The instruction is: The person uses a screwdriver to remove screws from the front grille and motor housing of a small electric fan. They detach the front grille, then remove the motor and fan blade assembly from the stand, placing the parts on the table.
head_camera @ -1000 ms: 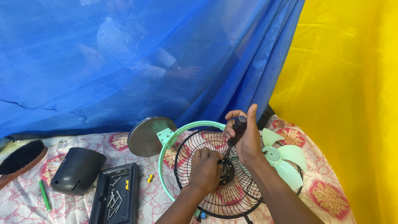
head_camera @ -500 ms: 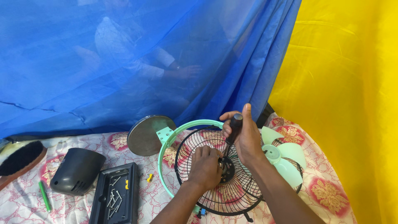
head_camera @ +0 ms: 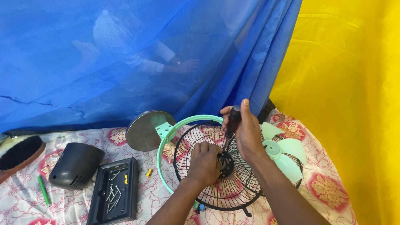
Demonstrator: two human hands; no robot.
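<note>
In the head view, the right hand (head_camera: 246, 134) is gripping a dark-handled screwdriver (head_camera: 231, 121), its tip angling down to the hub of the black wire fan guard (head_camera: 216, 187) lying on the floral-clothed tabletop (head_camera: 62, 204). The left hand (head_camera: 204, 163) is curling closed over that hub, beside the mint-green plastic fan blade (head_camera: 287, 156).

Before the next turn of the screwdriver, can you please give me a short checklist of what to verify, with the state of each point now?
1. Right hand grips the screwdriver handle: ok.
2. Left hand steadies the black fan guard at its hub: ok.
3. Screwdriver tip seated in the screw: cannot tell, the fingers hide it.
4. Black tray with loose screws is near, left of the guard: ok.
5. Mint fan blade lies to the right, apart from the tool: ok.
</note>
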